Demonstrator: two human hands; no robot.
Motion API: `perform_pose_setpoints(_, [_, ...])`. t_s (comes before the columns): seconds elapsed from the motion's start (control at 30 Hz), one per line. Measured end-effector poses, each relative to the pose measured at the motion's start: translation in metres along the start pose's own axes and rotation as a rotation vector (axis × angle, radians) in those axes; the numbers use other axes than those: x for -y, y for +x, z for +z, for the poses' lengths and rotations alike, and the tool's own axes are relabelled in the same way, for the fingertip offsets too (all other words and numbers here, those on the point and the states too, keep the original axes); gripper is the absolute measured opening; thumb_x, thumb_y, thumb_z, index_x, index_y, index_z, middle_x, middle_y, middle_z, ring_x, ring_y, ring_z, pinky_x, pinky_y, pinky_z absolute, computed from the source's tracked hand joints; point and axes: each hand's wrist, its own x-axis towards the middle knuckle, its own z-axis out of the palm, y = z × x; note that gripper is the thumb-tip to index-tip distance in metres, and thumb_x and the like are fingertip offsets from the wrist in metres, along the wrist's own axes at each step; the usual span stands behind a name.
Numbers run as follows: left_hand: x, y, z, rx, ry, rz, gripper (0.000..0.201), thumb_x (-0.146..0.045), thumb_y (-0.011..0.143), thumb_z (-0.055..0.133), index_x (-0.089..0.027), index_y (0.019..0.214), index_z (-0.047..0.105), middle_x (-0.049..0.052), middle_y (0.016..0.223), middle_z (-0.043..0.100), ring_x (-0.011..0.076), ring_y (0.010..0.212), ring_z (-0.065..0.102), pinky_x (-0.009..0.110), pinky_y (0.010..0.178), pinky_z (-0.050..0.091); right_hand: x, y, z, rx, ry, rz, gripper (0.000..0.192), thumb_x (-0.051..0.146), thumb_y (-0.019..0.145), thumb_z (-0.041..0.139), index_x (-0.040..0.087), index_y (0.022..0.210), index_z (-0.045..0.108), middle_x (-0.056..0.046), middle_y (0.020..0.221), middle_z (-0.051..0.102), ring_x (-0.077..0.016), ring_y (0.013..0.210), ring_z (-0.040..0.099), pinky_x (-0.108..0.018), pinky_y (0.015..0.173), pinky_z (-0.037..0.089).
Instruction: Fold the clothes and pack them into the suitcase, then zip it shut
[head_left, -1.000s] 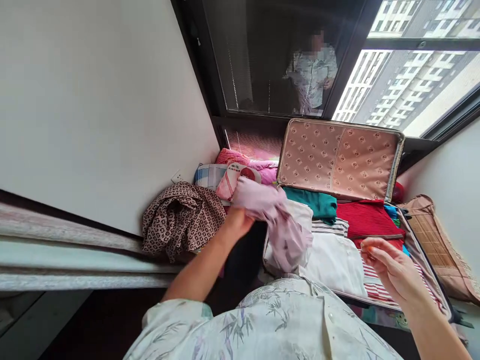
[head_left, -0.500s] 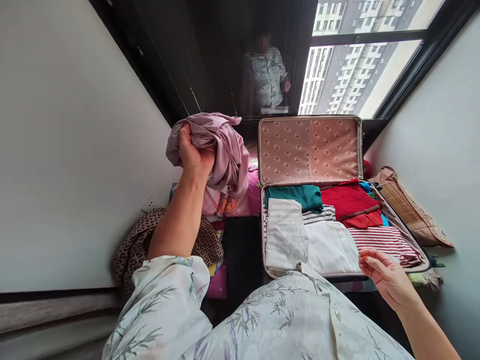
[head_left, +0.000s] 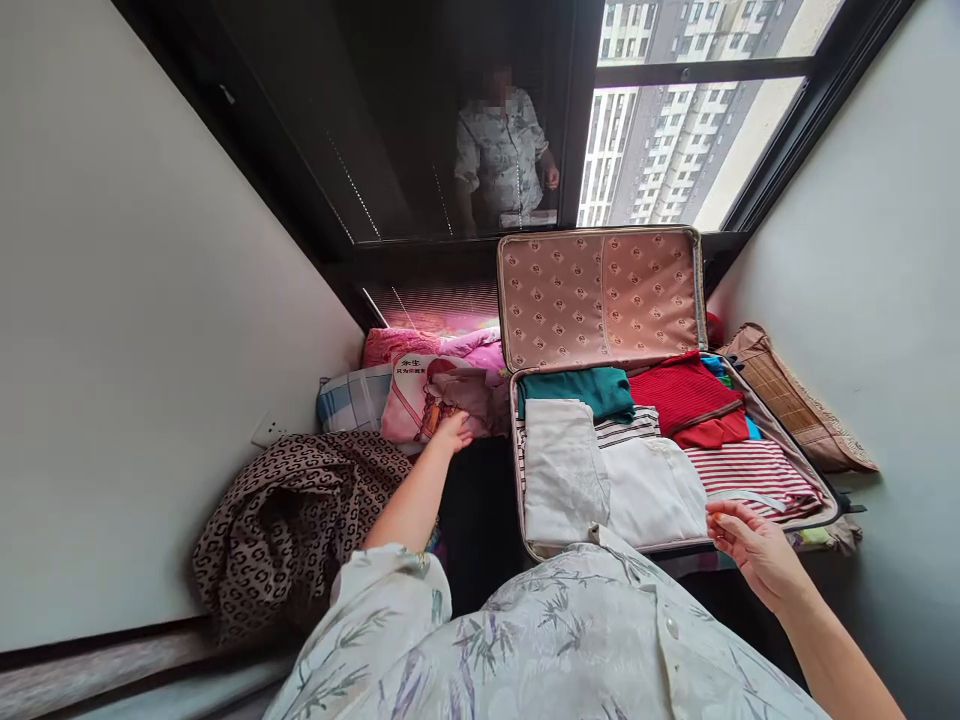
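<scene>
My left hand has its fingers closed at the near edge of a crumpled mauve garment, low beside the suitcase; motion blurs the cloth and part of the grip is hidden. Under and behind it lies a pink printed cushion. My right hand hovers at the suitcase's near right edge, thumb and fingertips drawn together, with nothing visible in them. The open suitcase holds folded clothes: a grey-white garment, a white one, a green one, a red one and a red-striped one.
A brown patterned cloth is heaped at the left, below a wall socket. Plaid bedding and pink bedding lie along the window. A brown woven mat or cushion is against the right wall.
My left hand has come down and to the right, lowering the mauve garment from in front of the window to beside the suitcase. The view has shifted slightly; my right hand keeps its pose.
</scene>
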Motion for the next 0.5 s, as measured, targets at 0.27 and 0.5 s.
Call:
perform_pose_setpoints(0.27, [0.119,-0.023,-0.046,0.008,-0.159,-0.231,0.01,-0.017,0.096,0.054,-0.015,0.089,0.061,0.013,0.086,0.07,0.0168,0.068,0.07,0.024,0.063,0.054,-0.008,0.034,-0.008,-0.007,-0.058,0.066,0.038,0.033,0.048,0.093,0.018,0.078,0.075,-0.003,0.071,0.07,-0.0121,0.063,0.062,-0.021,0.054,0.05])
perform_pose_setpoints(0.5, [0.136,-0.062,-0.047,-0.026,-0.223,-0.104,0.01,-0.012,0.096,0.052,-0.016,0.092,0.061,0.009,0.084,0.071,0.0121,0.068,0.07,0.021,0.065,0.055,-0.004,0.071,0.007,0.041,-0.252,0.039,0.027,0.031,0.052,0.074,0.018,0.075,0.07,-0.001,0.069,0.067,-0.0117,0.061,0.06,-0.022,0.056,0.044])
